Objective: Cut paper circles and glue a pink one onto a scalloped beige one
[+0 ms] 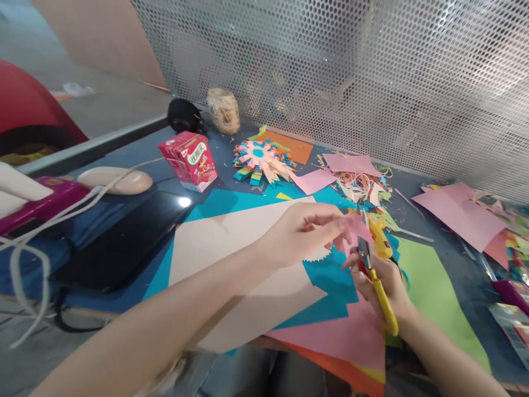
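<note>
Between its thumb and fingers, my left hand (308, 231) pinches a small piece of pink paper (357, 226). My right hand (382, 278) holds scissors with yellow handles (382, 300), their metal blades pointing up beside the pink piece. Whether the blades touch the paper I cannot tell for sure. Under my left arm lies a large cream sheet (231, 237) over blue paper (330, 298). A pink sheet (343, 336) sits below my hands at the table's near edge. Behind the scissors a yellow glue gun (380, 234) is partly hidden.
A layered paper flower (260, 157) and a heap of paper scraps (357, 184) lie at the back, before a perforated metal screen (330, 71). To the left are a pink drink carton (192, 162), a black phone (124, 242) and white cables (95, 196). Green paper (433, 292) lies right.
</note>
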A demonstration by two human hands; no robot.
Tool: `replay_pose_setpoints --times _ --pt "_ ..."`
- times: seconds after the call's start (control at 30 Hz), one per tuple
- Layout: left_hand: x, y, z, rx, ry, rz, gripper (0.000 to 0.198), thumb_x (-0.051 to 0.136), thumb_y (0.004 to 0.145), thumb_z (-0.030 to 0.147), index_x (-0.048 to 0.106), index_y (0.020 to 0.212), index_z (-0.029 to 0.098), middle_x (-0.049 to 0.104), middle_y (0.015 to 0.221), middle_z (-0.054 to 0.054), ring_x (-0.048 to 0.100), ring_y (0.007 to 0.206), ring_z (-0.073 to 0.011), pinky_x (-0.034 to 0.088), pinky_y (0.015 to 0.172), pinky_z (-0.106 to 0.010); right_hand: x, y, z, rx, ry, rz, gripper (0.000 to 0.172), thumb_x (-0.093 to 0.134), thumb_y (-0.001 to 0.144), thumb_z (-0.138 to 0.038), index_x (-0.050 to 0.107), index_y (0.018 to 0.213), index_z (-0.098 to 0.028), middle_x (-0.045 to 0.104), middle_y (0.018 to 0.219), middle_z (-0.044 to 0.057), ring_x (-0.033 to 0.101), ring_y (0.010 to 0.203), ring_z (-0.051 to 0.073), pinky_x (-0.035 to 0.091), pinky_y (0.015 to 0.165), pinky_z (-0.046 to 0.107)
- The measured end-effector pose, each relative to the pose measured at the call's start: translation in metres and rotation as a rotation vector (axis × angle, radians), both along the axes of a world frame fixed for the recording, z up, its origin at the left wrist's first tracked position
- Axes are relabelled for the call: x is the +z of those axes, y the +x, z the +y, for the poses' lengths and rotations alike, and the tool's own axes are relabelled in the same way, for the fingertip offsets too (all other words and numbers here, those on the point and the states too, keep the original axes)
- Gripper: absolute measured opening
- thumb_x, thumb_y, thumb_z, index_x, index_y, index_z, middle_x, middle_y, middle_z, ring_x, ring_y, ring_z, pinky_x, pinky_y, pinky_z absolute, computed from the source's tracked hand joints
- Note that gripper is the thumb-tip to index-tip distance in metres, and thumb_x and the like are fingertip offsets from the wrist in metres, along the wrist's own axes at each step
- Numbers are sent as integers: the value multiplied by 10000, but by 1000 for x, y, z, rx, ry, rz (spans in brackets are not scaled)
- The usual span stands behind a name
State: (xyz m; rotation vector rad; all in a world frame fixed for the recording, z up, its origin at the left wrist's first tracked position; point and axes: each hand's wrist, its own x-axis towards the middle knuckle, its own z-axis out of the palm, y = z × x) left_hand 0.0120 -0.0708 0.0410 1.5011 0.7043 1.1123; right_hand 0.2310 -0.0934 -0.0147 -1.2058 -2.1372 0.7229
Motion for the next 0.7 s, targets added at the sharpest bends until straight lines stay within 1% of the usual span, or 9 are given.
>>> replay_pose_setpoints --times 0.17,0.33,0.5,0.6,0.7 --pt "-5 3 -2 -10 -21 61 344 614 857 427 649 652 153 631 617 -11 534 560 -87 375 490 -195 -4 0 1 4 -31 37 315 476 876 -445 623 803 -176 449 494 -44 389 355 87 348 376 221" --pt "-4 3 -3 -44 -22 54 363 612 856 438 634 628 156 640 629 -11 556 577 -89 383 499 -196 -3 1 1 31 -31 34 283 477 889 -412 604 793 -178 431 471 -55 397 345 91 350 380 226" --pt "-6 5 -5 -90 -44 20 382 600 859 470 642 644 157 657 648 -29 575 588 -99 410 496 -194 -3 0 1 44 -2 32 237 476 897 -378 511 739 -206 419 461 -66 401 348 90 349 376 218" --pt "-8 8 -7 -108 -78 -10 388 600 861 471 641 648 150 632 629 -23 553 562 -86 418 486 -185 -4 -1 0 43 41 30 259 484 900 -343 430 677 -223 434 450 -65 414 347 89 336 373 214" --pt "-9 10 -8 -104 -115 -50 408 594 858 494 640 656 143 603 612 -18 529 538 -78 401 453 -175 -5 -2 0 43 92 18 275 483 903 -344 410 665 -229 439 435 -66 415 341 92 326 369 220"
